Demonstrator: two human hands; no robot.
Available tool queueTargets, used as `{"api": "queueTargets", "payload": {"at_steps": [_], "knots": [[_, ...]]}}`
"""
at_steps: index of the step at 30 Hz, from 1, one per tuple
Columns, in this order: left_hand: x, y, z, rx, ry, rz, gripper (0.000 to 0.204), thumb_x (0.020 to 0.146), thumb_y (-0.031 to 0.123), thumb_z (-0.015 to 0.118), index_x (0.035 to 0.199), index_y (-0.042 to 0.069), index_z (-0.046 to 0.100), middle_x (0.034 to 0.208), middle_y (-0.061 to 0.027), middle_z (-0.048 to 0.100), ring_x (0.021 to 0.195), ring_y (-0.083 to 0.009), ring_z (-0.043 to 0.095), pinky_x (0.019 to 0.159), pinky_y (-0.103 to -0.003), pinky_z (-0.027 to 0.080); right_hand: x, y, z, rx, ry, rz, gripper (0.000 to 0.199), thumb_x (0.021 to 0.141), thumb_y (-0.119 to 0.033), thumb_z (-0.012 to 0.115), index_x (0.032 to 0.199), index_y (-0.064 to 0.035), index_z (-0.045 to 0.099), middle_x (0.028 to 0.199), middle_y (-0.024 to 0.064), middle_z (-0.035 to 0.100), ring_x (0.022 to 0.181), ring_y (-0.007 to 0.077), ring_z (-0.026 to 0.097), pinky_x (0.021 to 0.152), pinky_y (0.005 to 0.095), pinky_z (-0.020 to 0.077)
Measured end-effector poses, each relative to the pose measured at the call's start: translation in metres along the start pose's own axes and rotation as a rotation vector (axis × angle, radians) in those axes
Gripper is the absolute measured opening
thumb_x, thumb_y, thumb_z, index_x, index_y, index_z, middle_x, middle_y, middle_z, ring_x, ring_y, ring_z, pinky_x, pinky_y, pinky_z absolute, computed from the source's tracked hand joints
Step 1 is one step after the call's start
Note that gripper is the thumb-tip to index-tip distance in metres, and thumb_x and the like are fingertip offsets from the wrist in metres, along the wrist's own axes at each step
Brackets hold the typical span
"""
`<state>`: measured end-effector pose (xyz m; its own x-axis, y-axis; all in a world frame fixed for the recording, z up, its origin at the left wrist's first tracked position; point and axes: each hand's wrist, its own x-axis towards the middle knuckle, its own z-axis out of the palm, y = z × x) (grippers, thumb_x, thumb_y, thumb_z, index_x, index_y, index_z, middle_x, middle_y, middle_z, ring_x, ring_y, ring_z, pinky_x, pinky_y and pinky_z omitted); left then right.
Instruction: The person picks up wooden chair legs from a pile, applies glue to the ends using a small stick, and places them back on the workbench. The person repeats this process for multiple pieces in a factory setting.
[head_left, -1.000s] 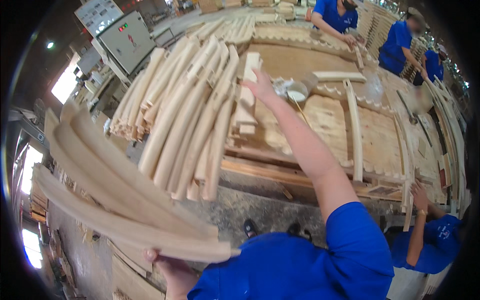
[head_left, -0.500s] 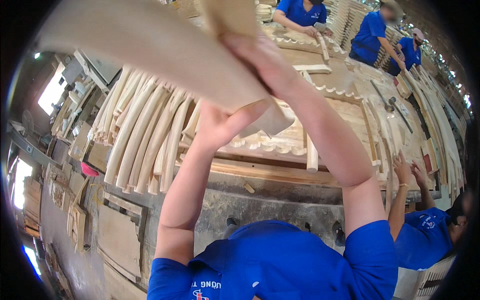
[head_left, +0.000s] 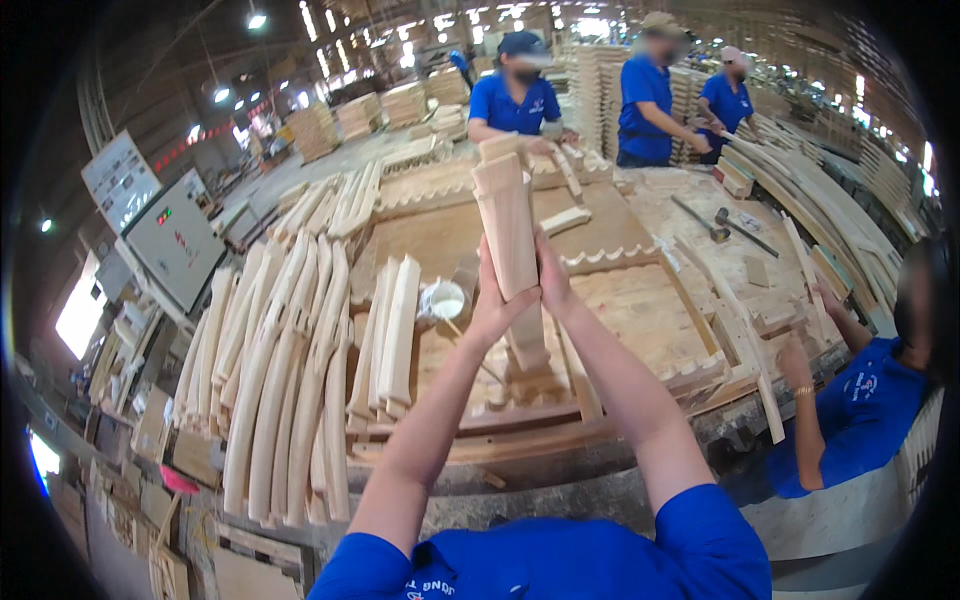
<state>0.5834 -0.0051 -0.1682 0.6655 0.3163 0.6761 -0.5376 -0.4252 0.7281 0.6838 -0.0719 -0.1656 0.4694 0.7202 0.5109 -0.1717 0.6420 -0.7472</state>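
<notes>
Clasping the pale wooden pieces (head_left: 508, 225) between the left hand (head_left: 491, 305) and the right hand (head_left: 554, 280), I am holding them over the plywood-topped workbench (head_left: 630, 310); part of the grip is hiding behind the wood. On my feed, a white cup (head_left: 441, 300) is standing left of the hands, near short wooden parts (head_left: 399, 335), and long curved parts (head_left: 265, 400) are lying farther left, piled.
</notes>
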Motion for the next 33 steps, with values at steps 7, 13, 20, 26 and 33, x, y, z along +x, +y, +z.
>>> {"api": "queueTargets", "payload": {"at_steps": [7, 13, 20, 26, 33], "knots": [[0.008, -0.005, 0.005, -0.076, 0.112, -0.037, 0.107, 0.071, 0.024, 0.072, 0.145, 0.005, -0.003, 0.139, -0.0232, 0.022, 0.129, -0.0343, 0.029, 0.104, -0.043, 0.030, -0.002, 0.003, 0.000, -0.076, 0.000, -0.008, 0.059, 0.098, -0.049, 0.023, 0.135, -0.0047, 0.034, 0.130, 0.0074, 0.046, 0.118, 0.0151, 0.045, 0.100, 0.0300, 0.0364], [0.007, -0.010, -0.007, 0.085, -0.015, -0.053, 0.117, 0.066, 0.021, 0.077, 0.144, 0.006, -0.008, 0.138, -0.0226, 0.023, 0.129, -0.0344, 0.030, 0.104, -0.042, 0.031, -0.009, -0.003, 0.000, -0.018, -0.022, 0.088, 0.062, 0.099, -0.047, 0.021, 0.145, -0.0065, 0.015, 0.144, 0.0083, 0.031, 0.132, 0.0162, 0.029, 0.109, 0.0298, 0.0228], [0.006, -0.005, -0.027, -0.100, -0.080, 0.006, 0.121, 0.063, 0.018, 0.078, 0.144, 0.005, -0.012, 0.137, -0.0194, 0.029, 0.125, -0.0299, 0.037, 0.102, -0.040, 0.035, -0.004, 0.000, 0.026, -0.159, -0.065, 0.027, 0.061, 0.099, -0.047, 0.022, 0.144, -0.0063, 0.019, 0.143, 0.0083, 0.031, 0.132, 0.0170, 0.027, 0.110, 0.0308, 0.0220], [-0.031, 0.049, -0.059, -0.332, 0.195, -0.214, 0.102, 0.065, 0.016, 0.074, 0.143, 0.002, 0.010, 0.131, -0.0169, 0.040, 0.118, -0.0261, 0.046, 0.096, -0.039, 0.042, 0.001, 0.009, 0.024, -0.518, 0.230, 0.127, 0.051, 0.095, -0.042, 0.036, 0.123, -0.0020, 0.052, 0.126, 0.0122, 0.051, 0.117, 0.0217, 0.048, 0.097, 0.0336, 0.0375], [-0.145, 0.170, -0.159, -0.371, 0.523, 0.157, 0.086, 0.063, 0.038, 0.061, 0.133, -0.002, 0.032, 0.125, -0.0192, 0.045, 0.113, -0.0352, 0.049, 0.096, -0.047, 0.042, -0.054, 0.085, 0.032, -1.472, -0.300, 0.544, 0.053, 0.071, -0.046, 0.067, 0.101, -0.0022, 0.061, 0.091, 0.0181, 0.065, 0.090, 0.0318, 0.062, 0.076, 0.0396, 0.0492]]}}
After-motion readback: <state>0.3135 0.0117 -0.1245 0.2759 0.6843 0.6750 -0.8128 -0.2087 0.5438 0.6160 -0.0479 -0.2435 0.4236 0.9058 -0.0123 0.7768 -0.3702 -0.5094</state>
